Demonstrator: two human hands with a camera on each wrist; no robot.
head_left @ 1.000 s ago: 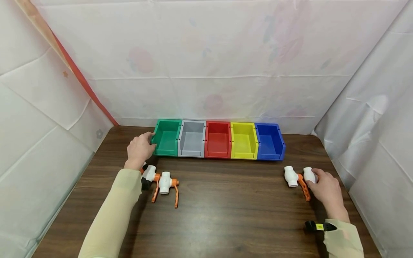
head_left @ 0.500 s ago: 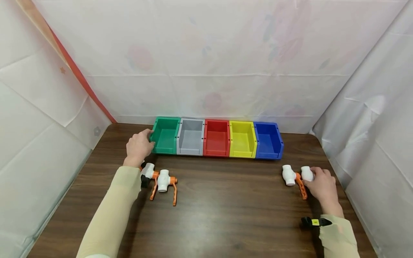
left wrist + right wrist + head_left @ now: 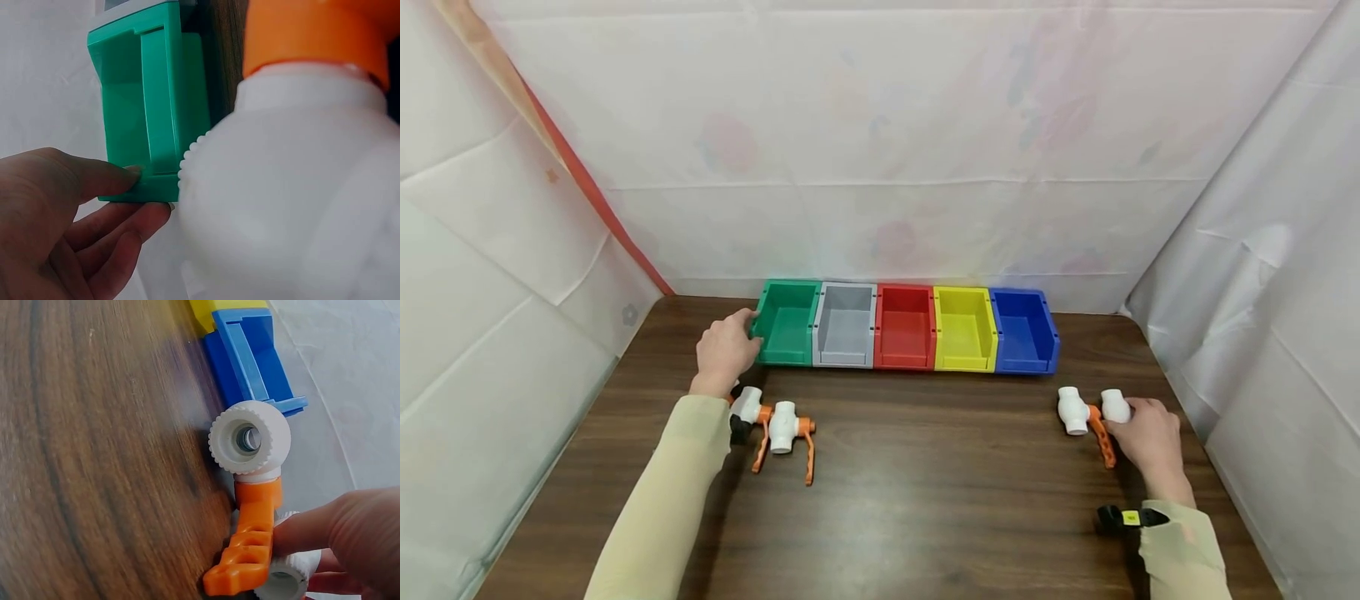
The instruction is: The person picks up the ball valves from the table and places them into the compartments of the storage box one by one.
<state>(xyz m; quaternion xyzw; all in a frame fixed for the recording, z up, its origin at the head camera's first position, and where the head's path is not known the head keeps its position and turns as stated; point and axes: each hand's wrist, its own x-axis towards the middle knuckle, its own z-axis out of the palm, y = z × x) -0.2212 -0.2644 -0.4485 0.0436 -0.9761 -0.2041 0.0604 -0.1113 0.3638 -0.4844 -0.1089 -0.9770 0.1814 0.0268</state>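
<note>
My left hand [image 3: 724, 350] pinches the left side wall of the green bin [image 3: 125, 119], thumb on the inner side and fingers outside. Close by its wrist lie two white ball valves with orange lever handles: a nearer-wrist ball valve [image 3: 748, 405], partly hidden by a black strap, and another ball valve [image 3: 783, 428] to its right. At the right side, my right hand [image 3: 1152, 437] holds a white ball valve [image 3: 1115, 406] between thumb and fingers; its handle is hidden. Just left of it stands another white ball valve [image 3: 250, 439] with its orange lever [image 3: 247, 544] in front of my thumb.
Right of the green bin, the row continues with a grey bin [image 3: 846, 329], a red bin [image 3: 906, 329], a yellow bin [image 3: 966, 332] and a blue bin [image 3: 1025, 333]. White sheeting [image 3: 887, 150] hangs behind and beside the brown wooden table [image 3: 910, 492].
My right hand and forearm have shifted slightly left at the valve. The left hand stays at the green bin. The head view sways a little.
</note>
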